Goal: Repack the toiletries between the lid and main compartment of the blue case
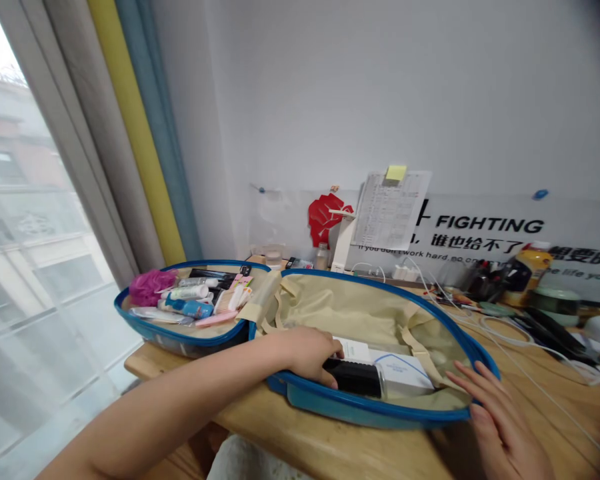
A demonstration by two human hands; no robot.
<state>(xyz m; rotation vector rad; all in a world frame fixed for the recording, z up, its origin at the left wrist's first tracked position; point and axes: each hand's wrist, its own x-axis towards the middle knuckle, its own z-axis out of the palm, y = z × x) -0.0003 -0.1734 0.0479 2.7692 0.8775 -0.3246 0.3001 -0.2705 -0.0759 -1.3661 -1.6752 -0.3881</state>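
- A wooden desk (380, 453) by a curtained window carries an open zip case, with cables, jars and bottles crowded toward two o'clock under a wall banner (490, 223).
- The blue-rimmed case (375, 415) lies spread in two halves. The beige-lined half sits at the frame's centre and the other half at nine o'clock of it.
- The nine o'clock half holds toiletries (190, 308), tubes and small packets, with a pink mesh sponge (147, 287) at its far left.
- The person's right hand (500, 427), at five o'clock, lies flat and spread against the case's rim, holding nothing.
- The left hand (307, 353) reaches into the lined half, fingers curled over the left end of a black cylinder.
- A white box (405, 373) lies touching the cylinder on its three o'clock side.
- The black cylinder (356, 377) rests at the lined half's six o'clock edge. It looks rigid, smooth and fairly light, so probably slippery. A wrap round its middle seems the surest hold.
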